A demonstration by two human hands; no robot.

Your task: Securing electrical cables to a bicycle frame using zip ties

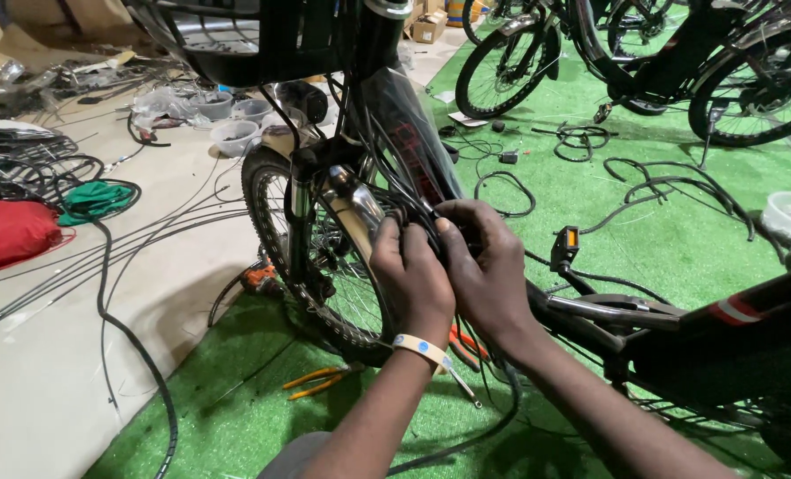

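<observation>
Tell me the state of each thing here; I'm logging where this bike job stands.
Left hand: fingers closed on the cable bundle.
Right hand: fingers closed on the same bundle.
Cable bundle: black, gathered beside the frame.
Front wheel: mounted, standing on the green turf.
Pliers: lying on the turf, untouched.
White bowl: upright on the floor.

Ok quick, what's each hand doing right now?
Left hand: closed on the black cable bundle.
Right hand: closed on the same bundle, beside the left.
</observation>
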